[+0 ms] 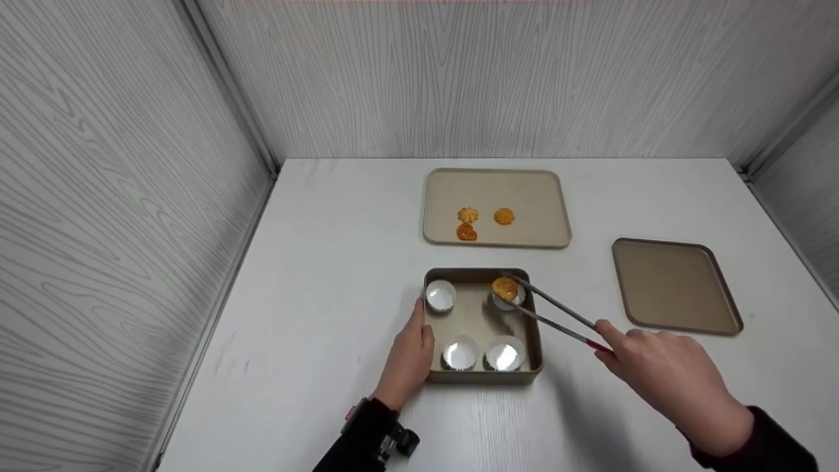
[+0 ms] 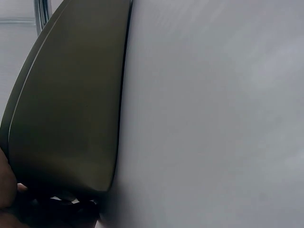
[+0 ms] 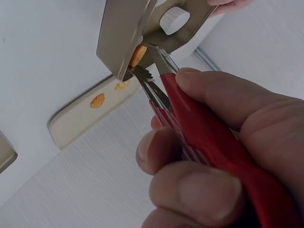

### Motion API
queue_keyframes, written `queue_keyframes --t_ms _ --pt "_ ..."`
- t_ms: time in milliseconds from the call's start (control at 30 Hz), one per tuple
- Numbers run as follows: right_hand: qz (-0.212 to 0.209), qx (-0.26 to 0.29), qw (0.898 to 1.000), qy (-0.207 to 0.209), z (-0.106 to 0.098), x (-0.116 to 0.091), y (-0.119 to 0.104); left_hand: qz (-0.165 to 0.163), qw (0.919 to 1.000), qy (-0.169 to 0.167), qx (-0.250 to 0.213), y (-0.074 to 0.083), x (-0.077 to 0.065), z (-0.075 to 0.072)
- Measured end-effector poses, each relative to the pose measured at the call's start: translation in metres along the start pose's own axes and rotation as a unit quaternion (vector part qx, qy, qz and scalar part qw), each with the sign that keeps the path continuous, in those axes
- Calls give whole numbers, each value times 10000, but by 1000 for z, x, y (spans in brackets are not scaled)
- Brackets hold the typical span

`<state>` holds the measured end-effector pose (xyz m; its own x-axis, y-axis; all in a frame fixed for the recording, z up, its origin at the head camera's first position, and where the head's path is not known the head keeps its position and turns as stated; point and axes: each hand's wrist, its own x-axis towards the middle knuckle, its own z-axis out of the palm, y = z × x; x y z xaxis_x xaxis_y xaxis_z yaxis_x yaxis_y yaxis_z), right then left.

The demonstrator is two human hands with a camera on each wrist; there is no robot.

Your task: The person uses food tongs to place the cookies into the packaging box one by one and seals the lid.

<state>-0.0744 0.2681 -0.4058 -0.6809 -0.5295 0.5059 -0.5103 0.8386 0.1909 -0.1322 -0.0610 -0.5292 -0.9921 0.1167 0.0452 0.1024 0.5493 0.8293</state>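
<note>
A deep square baking tin [image 1: 475, 321] holds several white paper cups, among them a cup [image 1: 440, 296] at its back left. My left hand [image 1: 409, 351] grips the tin's left wall. My right hand [image 1: 668, 373] holds metal tongs [image 1: 557, 322] with red handles [image 3: 204, 128], its thumb and fingers pressing them from both sides. Between the tong tips a golden cookie [image 1: 505, 288] is pinched, over the back-right paper cup [image 1: 508, 303]. Whether it touches that cup I cannot tell. In the left wrist view the tin's outer wall [image 2: 71, 104] fills the left side.
Behind the tin lies a beige tray [image 1: 524, 187] with a star-shaped cookie [image 1: 468, 215], a round cookie [image 1: 504, 216] and a darker pretzel-like cookie [image 1: 467, 232]. A shallow brown tray [image 1: 678, 285] lies to the right. Grey wood-grain panels [image 1: 485, 78] wall in the white table [image 1: 314, 295].
</note>
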Motion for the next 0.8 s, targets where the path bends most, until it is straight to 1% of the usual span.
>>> queue_keyframes --t_ms 300,600,800 --pt "127 -34 9996 -245 -3 4 -3 -90 9999 -68 -79 0 0 0" --pt "271 -23 9978 -604 -8 9 -6 -55 10000 -45 -62 0 0 0" --pt "292 -68 9979 -569 -8 9 -7 -59 10000 -30 -70 0 0 0"
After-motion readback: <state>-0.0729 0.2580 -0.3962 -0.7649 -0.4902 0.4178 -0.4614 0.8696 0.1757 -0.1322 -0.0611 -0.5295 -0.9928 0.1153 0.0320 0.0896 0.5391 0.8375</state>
